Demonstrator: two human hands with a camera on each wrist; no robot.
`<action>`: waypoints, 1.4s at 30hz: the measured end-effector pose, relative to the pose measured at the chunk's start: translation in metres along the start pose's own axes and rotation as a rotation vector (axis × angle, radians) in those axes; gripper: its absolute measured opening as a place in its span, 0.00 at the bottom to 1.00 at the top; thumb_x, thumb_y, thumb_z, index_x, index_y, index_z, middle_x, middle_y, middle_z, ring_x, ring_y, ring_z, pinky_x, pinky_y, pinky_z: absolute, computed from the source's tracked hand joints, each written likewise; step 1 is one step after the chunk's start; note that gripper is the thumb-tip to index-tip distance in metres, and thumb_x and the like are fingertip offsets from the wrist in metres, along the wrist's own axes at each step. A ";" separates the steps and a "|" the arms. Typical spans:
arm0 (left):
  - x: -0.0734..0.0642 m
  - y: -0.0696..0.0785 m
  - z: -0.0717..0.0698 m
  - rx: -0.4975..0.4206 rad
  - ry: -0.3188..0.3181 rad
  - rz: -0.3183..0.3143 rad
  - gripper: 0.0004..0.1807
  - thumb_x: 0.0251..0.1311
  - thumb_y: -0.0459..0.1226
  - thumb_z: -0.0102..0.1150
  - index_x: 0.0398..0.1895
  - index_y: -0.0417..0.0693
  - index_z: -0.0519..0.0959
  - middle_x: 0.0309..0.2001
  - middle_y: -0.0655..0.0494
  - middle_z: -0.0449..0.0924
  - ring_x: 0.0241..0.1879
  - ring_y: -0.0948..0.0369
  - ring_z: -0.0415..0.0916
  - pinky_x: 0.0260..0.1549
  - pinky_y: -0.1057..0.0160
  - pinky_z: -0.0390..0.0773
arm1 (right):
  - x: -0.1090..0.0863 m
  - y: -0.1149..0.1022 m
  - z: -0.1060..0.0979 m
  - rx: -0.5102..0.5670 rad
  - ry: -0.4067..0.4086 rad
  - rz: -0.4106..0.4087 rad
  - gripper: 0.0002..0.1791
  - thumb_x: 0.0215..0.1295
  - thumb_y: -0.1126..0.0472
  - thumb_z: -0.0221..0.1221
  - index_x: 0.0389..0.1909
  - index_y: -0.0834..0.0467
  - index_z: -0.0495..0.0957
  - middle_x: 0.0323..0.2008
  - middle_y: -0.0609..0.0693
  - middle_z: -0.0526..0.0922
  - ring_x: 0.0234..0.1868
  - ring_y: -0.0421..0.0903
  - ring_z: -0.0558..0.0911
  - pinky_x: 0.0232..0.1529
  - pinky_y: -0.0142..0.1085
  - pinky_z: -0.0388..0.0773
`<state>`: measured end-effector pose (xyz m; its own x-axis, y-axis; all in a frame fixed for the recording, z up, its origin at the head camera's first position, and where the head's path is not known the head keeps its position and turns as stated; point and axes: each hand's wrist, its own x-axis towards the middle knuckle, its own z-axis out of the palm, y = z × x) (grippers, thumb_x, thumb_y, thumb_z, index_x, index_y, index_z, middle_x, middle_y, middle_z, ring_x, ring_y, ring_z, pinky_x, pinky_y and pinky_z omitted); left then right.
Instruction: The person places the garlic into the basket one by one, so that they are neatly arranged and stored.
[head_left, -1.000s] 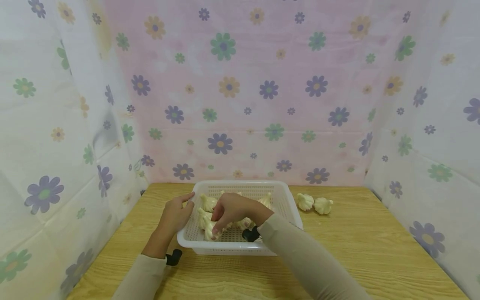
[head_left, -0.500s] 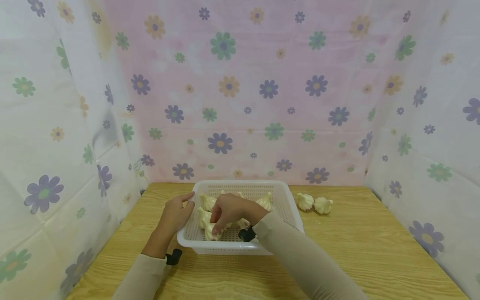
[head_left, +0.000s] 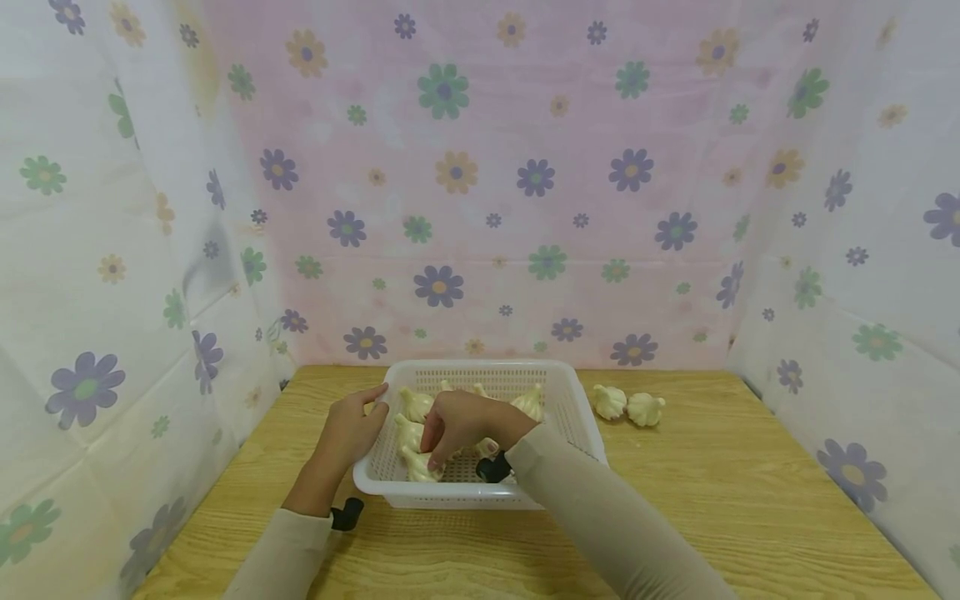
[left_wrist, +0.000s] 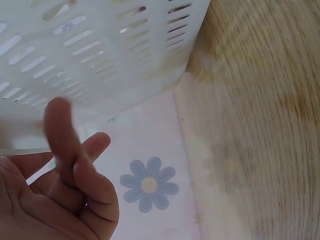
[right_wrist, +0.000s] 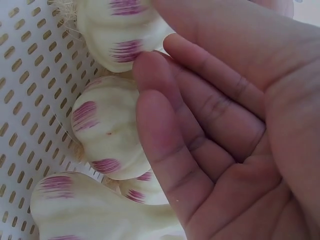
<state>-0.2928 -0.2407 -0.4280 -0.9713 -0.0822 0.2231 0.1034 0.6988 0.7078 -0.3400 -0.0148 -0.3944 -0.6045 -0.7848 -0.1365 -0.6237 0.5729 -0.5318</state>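
A white perforated plastic basket (head_left: 480, 367) holds several cream garlic bulbs with purple streaks. My left hand (head_left: 351, 429) grips its left rim; the left wrist view shows curled fingers (left_wrist: 95, 192) outside the slotted wall (left_wrist: 115, 95). Inside the basket, near its front left, my right hand (head_left: 468, 417) pinches a garlic bulb (head_left: 422, 468) whose stalk points to the upper left. In the right wrist view that bulb (right_wrist: 117, 37) is beside the thumb and fingertips, partly covered. Other bulbs (right_wrist: 112, 130) lie close by on the perforated bottom.
Two more garlic bulbs (head_left: 645, 409) sit side by side on the wooden table (head_left: 712, 500), right of the basket. Flower-patterned cloth (head_left: 525, 208) encloses the back and both sides. Black wrist mounts (head_left: 347, 515) stick out at the sleeves.
The front garlic bulb under my right fingers has turned, its stalk end now showing toward the left. Both hands have stayed nearly in place, and the basket too.
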 end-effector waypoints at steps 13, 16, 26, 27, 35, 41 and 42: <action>0.001 0.000 0.000 0.010 0.014 0.010 0.27 0.72 0.44 0.47 0.72 0.53 0.76 0.23 0.48 0.73 0.12 0.65 0.50 0.12 0.65 0.65 | -0.002 -0.003 -0.003 0.116 -0.002 -0.006 0.12 0.51 0.64 0.78 0.36 0.50 0.91 0.33 0.38 0.90 0.35 0.35 0.87 0.38 0.31 0.85; 0.001 0.000 0.000 0.004 0.021 0.012 0.26 0.72 0.44 0.48 0.71 0.53 0.76 0.35 0.43 0.82 0.12 0.64 0.51 0.12 0.63 0.67 | -0.002 -0.002 -0.003 0.111 0.006 -0.010 0.11 0.51 0.64 0.78 0.37 0.51 0.91 0.33 0.39 0.90 0.35 0.35 0.87 0.38 0.31 0.85; 0.000 0.000 -0.001 0.007 0.014 0.014 0.27 0.72 0.45 0.48 0.71 0.53 0.76 0.34 0.44 0.83 0.11 0.64 0.50 0.11 0.64 0.66 | -0.005 0.001 -0.009 0.080 0.030 -0.075 0.14 0.51 0.57 0.79 0.40 0.53 0.91 0.36 0.41 0.91 0.36 0.33 0.87 0.40 0.30 0.84; 0.000 0.000 -0.001 0.004 0.011 0.015 0.27 0.72 0.45 0.48 0.71 0.53 0.76 0.33 0.45 0.82 0.11 0.64 0.50 0.11 0.64 0.67 | -0.006 0.001 -0.010 0.084 0.032 -0.079 0.15 0.51 0.57 0.79 0.41 0.53 0.91 0.36 0.41 0.91 0.36 0.33 0.87 0.40 0.30 0.84; -0.002 0.002 -0.001 -0.013 0.014 0.018 0.26 0.72 0.45 0.48 0.71 0.53 0.76 0.36 0.43 0.84 0.11 0.63 0.51 0.12 0.63 0.69 | -0.022 -0.007 -0.022 0.081 0.054 -0.121 0.19 0.56 0.58 0.76 0.49 0.57 0.89 0.45 0.49 0.91 0.39 0.33 0.87 0.41 0.30 0.84; -0.001 0.000 0.000 -0.009 0.018 0.019 0.26 0.72 0.45 0.48 0.71 0.53 0.76 0.36 0.39 0.83 0.11 0.64 0.51 0.11 0.64 0.68 | -0.039 -0.007 -0.036 0.086 0.094 -0.186 0.15 0.60 0.56 0.74 0.48 0.50 0.89 0.50 0.51 0.90 0.41 0.34 0.88 0.43 0.30 0.84; -0.001 0.000 0.000 -0.008 0.016 0.016 0.26 0.73 0.45 0.48 0.72 0.53 0.76 0.34 0.38 0.82 0.11 0.63 0.52 0.11 0.63 0.69 | -0.042 -0.006 -0.038 0.092 0.102 -0.190 0.15 0.61 0.56 0.74 0.48 0.49 0.89 0.51 0.51 0.89 0.41 0.34 0.88 0.43 0.30 0.84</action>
<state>-0.2917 -0.2404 -0.4286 -0.9659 -0.0825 0.2455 0.1209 0.6947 0.7091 -0.3298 0.0235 -0.3533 -0.5302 -0.8460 0.0556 -0.6862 0.3897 -0.6142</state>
